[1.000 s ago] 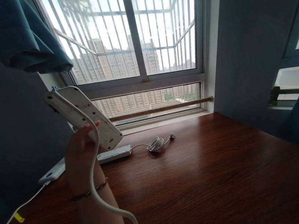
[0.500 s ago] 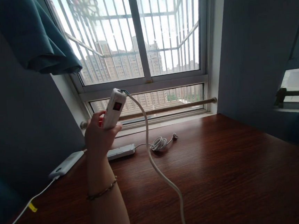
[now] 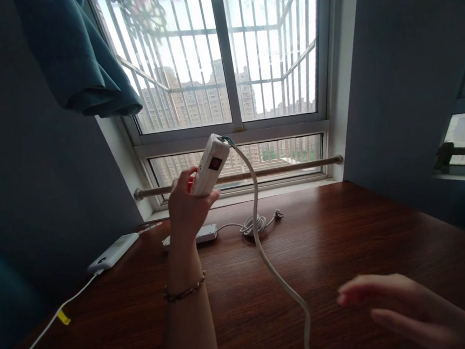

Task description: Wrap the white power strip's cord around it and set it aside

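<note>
My left hand [image 3: 190,202] is wrapped round a white power strip [image 3: 211,168], held up tilted above the table. A dark red switch shows on its side. From its upper end, where thin bluish-green wires are exposed, a thick white cord [image 3: 280,279] hangs down past the bottom of the view. My right hand [image 3: 394,301] is at the lower right, slightly blurred, thumb and fingers apart with nothing between them. Behind my left wrist a second white power strip [image 3: 206,233] lies on the table, partly hidden, joined to a coiled cord [image 3: 253,225] with a plug [image 3: 278,214].
On the left of the brown wooden table [image 3: 344,241] lies a white power bank [image 3: 115,251] with a white cable [image 3: 67,304] bearing a yellow tag [image 3: 64,318]. A barred window with a rail [image 3: 289,167] stands behind. A blue curtain [image 3: 81,73] hangs upper left.
My right hand has come into view from the lower right. The view has shifted a little, so my left hand and its power strip appear further right; the grip is the same.
</note>
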Tool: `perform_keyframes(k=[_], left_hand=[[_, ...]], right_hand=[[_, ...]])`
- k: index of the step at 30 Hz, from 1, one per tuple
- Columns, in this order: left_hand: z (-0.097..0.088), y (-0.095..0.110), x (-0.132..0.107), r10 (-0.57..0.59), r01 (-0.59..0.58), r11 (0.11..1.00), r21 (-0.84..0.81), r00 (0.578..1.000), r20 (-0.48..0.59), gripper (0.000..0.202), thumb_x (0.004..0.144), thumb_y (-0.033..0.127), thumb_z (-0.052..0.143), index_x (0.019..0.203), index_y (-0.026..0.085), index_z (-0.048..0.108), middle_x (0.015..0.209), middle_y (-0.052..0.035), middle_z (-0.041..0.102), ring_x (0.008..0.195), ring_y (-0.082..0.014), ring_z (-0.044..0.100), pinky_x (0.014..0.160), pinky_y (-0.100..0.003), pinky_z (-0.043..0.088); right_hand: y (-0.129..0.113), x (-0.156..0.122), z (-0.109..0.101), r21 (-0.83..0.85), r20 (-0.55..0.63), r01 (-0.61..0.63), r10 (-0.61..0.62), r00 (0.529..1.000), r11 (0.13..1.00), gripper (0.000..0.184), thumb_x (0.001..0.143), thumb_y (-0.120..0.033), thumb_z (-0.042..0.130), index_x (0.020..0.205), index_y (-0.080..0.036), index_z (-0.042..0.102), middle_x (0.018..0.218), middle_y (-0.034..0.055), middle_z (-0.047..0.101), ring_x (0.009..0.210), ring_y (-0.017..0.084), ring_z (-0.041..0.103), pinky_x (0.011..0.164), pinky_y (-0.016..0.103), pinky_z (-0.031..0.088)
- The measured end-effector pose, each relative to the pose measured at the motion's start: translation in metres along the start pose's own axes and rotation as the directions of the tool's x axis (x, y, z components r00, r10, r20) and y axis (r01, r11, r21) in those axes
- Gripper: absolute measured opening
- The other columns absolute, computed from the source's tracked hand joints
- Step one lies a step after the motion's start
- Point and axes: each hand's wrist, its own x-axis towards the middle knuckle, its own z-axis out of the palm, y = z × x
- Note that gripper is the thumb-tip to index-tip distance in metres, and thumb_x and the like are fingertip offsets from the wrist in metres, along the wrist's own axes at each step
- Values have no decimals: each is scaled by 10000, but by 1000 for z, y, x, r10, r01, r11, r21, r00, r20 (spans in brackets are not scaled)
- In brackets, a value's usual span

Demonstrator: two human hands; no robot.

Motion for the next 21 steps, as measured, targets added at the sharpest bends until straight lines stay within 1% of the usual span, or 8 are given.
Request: perform_keyframes(k=[2, 4, 6, 8, 12, 14, 17, 21], left_hand=[[2, 5, -2, 16, -16, 1000, 2, 1000, 6, 593, 522, 296, 780, 1075, 273, 566, 959, -25, 551, 787, -201, 584, 687, -298, 470], [4, 9, -3, 38, -38, 999, 34, 999, 0, 584, 526, 275, 773, 1072, 275, 565, 955, -26, 550, 804, -207, 581, 694, -299, 464], [4, 9, -2, 32, -32, 997, 74, 999, -2, 579, 533, 273, 766, 1075, 279, 564, 951, -26, 553, 813, -213, 579, 696, -305, 454], [3, 4, -1, -24, 23, 998, 59, 1000, 20, 588, 526, 280, 771, 1077, 276, 564, 948, -22, 562, 801, -209, 578, 685, -302, 442], [-2, -10, 5, -108, 182, 962, -205, 938, 328, 531, 546, 311, 774, 1027, 217, 570, 862, -9, 577, 720, -176, 547, 606, -257, 407], [-3, -16, 7, -49, 254, 912, -322, 847, 529, 439, 603, 334, 750, 972, 177, 571, 814, -8, 575, 700, -161, 521, 592, -240, 389], [-2, -18, 7, 35, 325, 859, -396, 734, 679, 376, 645, 329, 730, 935, 154, 567, 796, -8, 571, 694, -147, 501, 602, -232, 378], [0, -15, 5, 60, 386, 842, -376, 627, 777, 377, 646, 346, 735, 925, 147, 579, 770, -9, 566, 670, -150, 493, 593, -236, 370]], right_hand=[[-14, 34, 20, 93, 206, 73, -91, 974, 993, 482, 827, -283, 601, 1287, -332, 467, 1344, 41, 427, 1272, 189, 357, 1096, 387, 252], [-23, 72, 42, 407, 488, -20, -199, 850, 913, 493, 799, -326, 637, 1257, -192, 510, 1257, 126, 506, 1190, 223, 461, 1037, 402, 326], [-20, 102, 58, 562, 672, -221, -285, 683, 797, 515, 836, -469, 543, 1126, -44, 573, 910, 190, 636, 817, 229, 643, 737, 352, 521], [-7, 119, 65, 642, 700, -332, -351, 622, 692, 453, 876, -455, 469, 967, -31, 600, 595, 123, 601, 433, 173, 565, 383, 231, 446], [11, 120, 50, 585, 377, -173, -76, 923, 792, 342, 802, -401, 600, 693, -82, 542, 415, 20, 464, 274, 66, 333, 261, 138, 193], [3, 116, 34, 414, 73, -103, 80, 994, 904, 385, 741, -439, 663, 657, -90, 523, 450, 26, 487, 314, 42, 316, 295, 139, 139], [-21, 113, 3, 107, -380, 30, 13, 925, 994, 434, 709, -515, 660, 690, -92, 564, 536, 51, 550, 338, 45, 317, 336, 184, 162], [-53, 114, -42, -309, -736, 41, -266, 622, 950, 410, 703, -527, 656, 729, -118, 647, 625, 65, 601, 441, 96, 430, 455, 241, 303]])
